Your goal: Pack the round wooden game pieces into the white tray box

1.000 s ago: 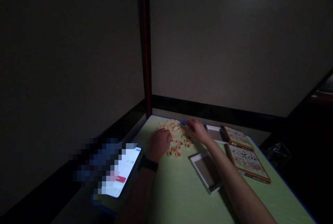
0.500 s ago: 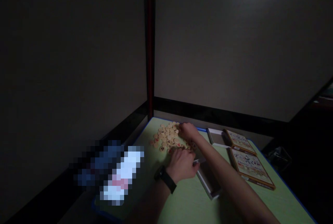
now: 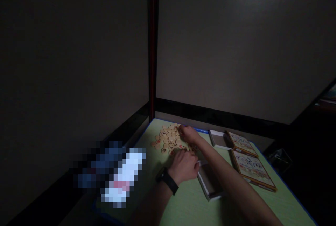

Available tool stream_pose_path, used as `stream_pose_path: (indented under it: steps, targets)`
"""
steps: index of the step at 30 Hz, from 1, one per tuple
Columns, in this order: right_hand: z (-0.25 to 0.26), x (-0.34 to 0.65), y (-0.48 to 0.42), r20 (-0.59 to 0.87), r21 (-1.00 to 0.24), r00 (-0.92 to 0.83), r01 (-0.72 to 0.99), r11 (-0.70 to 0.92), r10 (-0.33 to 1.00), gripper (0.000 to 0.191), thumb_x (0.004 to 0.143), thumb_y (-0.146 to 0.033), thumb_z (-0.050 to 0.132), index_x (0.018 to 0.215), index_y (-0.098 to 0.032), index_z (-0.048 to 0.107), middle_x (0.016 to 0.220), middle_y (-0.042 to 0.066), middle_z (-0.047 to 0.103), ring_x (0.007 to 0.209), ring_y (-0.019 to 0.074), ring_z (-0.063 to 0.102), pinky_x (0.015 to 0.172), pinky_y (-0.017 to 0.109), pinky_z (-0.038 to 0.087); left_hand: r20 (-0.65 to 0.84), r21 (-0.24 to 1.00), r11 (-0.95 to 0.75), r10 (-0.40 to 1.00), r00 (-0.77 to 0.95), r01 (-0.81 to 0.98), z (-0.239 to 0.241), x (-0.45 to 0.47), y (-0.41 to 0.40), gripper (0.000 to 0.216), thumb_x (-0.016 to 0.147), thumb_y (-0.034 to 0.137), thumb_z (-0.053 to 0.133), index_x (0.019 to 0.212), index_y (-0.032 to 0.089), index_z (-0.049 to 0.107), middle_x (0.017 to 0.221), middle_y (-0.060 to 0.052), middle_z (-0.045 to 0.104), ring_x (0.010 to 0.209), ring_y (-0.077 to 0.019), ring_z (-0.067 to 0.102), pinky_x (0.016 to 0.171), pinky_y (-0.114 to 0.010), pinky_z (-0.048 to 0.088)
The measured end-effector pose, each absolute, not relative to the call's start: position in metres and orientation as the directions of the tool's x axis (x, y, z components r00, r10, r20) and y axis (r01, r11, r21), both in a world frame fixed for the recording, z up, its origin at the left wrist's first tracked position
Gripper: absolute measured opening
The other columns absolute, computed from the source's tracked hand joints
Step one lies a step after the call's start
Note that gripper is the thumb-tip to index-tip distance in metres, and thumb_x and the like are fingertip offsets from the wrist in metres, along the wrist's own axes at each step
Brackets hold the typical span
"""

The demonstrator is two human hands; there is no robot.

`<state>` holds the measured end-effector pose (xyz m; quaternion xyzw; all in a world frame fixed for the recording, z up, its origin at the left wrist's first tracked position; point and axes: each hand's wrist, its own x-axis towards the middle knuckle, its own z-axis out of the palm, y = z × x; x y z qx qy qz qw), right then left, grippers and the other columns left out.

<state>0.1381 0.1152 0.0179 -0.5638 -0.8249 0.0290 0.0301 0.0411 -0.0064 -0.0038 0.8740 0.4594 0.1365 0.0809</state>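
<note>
Several round, pale wooden Chinese chess pieces (image 3: pixel 168 138) lie loosely spread toward the table's far corner, some showing red or black characters. My right hand (image 3: pixel 189 134) reaches over the far right side of the spread, its fingers bent down and pinched at a piece there. Nearer to me, my left hand (image 3: pixel 183 165) wears a dark wristwatch (image 3: pixel 168 181) and curls over the front pieces, with its fingertips partly hidden. Just right of that hand lies an open white box tray (image 3: pixel 204 180), partly covered by my right forearm.
The pale green table (image 3: pixel 189 206) has a blue edge and stands against walls at its corner. Another white tray (image 3: pixel 219 145) lies at the back, beside two printed boxes, one farther (image 3: pixel 241 143) and one nearer (image 3: pixel 253 170). A blurred-out bright object (image 3: pixel 124 177) is at left.
My left thumb has drawn in from the tray edge toward the fingers. My right hand has shifted slightly left and down among the pieces. The near tray appears turned slightly.
</note>
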Motion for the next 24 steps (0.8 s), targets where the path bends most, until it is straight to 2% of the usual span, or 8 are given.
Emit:
stream_pose_path:
  steps: [5, 8, 10, 12, 16, 18, 24]
  targets:
    - [0.024, 0.154, 0.104, 0.113, -0.131, -0.407, 0.898, 0.420, 0.906, 0.039, 0.086, -0.008, 0.054, 0.125, -0.012, 0.054, 0.102, 0.015, 0.074, 0.102, 0.0254, 0.065, 0.080, 0.028, 0.041, 0.176, 0.265, -0.568, 0.823, 0.540, 0.780, 0.000, 0.039, -0.007, 0.027, 0.091, 0.029, 0.049, 0.090, 0.019, 0.074, 0.095, -0.009, 0.074, 0.089, -0.0272, 0.069, 0.082, -0.038, 0.053]
    - [0.028, 0.179, 0.086, 0.156, -0.188, -0.433, 0.869, 0.457, 0.888, 0.040, 0.086, -0.009, 0.052, 0.126, -0.014, 0.051, 0.101, 0.010, 0.073, 0.093, 0.0208, 0.066, 0.077, 0.026, 0.042, 0.174, 0.266, -0.564, 0.826, 0.537, 0.782, 0.002, 0.039, -0.006, 0.029, 0.092, 0.025, 0.046, 0.089, 0.019, 0.075, 0.095, -0.010, 0.074, 0.089, -0.0261, 0.070, 0.083, -0.038, 0.053]
    - [0.030, 0.201, 0.068, 0.206, -0.286, -0.461, 0.815, 0.503, 0.863, 0.035, 0.088, -0.011, 0.050, 0.122, -0.016, 0.054, 0.098, 0.009, 0.072, 0.086, 0.0190, 0.066, 0.073, 0.025, 0.044, 0.162, 0.264, -0.560, 0.829, 0.536, 0.786, 0.002, 0.039, -0.005, 0.030, 0.093, 0.023, 0.045, 0.089, 0.018, 0.075, 0.096, -0.011, 0.075, 0.088, -0.0253, 0.071, 0.083, -0.037, 0.053]
    - [0.029, 0.221, 0.044, 0.258, -0.351, -0.479, 0.763, 0.543, 0.839, 0.025, 0.088, -0.013, 0.051, 0.110, -0.017, 0.061, 0.099, 0.011, 0.071, 0.089, 0.0207, 0.066, 0.076, 0.027, 0.046, 0.149, 0.263, -0.554, 0.832, 0.534, 0.790, 0.001, 0.040, -0.004, 0.030, 0.093, 0.022, 0.045, 0.089, 0.018, 0.074, 0.096, -0.013, 0.075, 0.088, -0.0249, 0.071, 0.083, -0.037, 0.053]
    - [0.017, 0.238, -0.003, 0.148, -0.392, -0.497, 0.764, 0.512, 0.855, 0.022, 0.090, -0.013, 0.050, 0.101, -0.019, 0.067, 0.100, 0.011, 0.069, 0.089, 0.0209, 0.066, 0.077, 0.028, 0.047, 0.140, 0.279, -0.543, 0.839, 0.526, 0.792, -0.003, 0.042, -0.003, 0.031, 0.093, 0.020, 0.043, 0.088, 0.018, 0.074, 0.094, -0.013, 0.076, 0.087, -0.0248, 0.071, 0.082, -0.035, 0.054]
    - [0.009, 0.234, -0.019, 0.076, -0.369, -0.487, 0.797, 0.479, 0.870, 0.022, 0.090, -0.012, 0.049, 0.097, -0.019, 0.069, 0.097, 0.011, 0.068, 0.086, 0.0209, 0.066, 0.076, 0.027, 0.048, 0.143, 0.291, -0.543, 0.839, 0.526, 0.788, -0.003, 0.042, -0.003, 0.032, 0.094, 0.019, 0.042, 0.087, 0.019, 0.074, 0.091, -0.012, 0.076, 0.086, -0.0247, 0.072, 0.080, -0.034, 0.054]
    - [-0.001, 0.225, -0.030, 0.036, -0.357, -0.393, 0.854, 0.379, 0.919, 0.022, 0.089, -0.013, 0.055, 0.105, -0.017, 0.070, 0.100, 0.011, 0.069, 0.092, 0.0222, 0.067, 0.080, 0.027, 0.047, 0.153, 0.288, -0.545, 0.838, 0.524, 0.787, 0.000, 0.040, -0.004, 0.034, 0.095, 0.021, 0.040, 0.083, 0.019, 0.072, 0.087, -0.010, 0.075, 0.081, -0.0230, 0.071, 0.075, -0.032, 0.053]
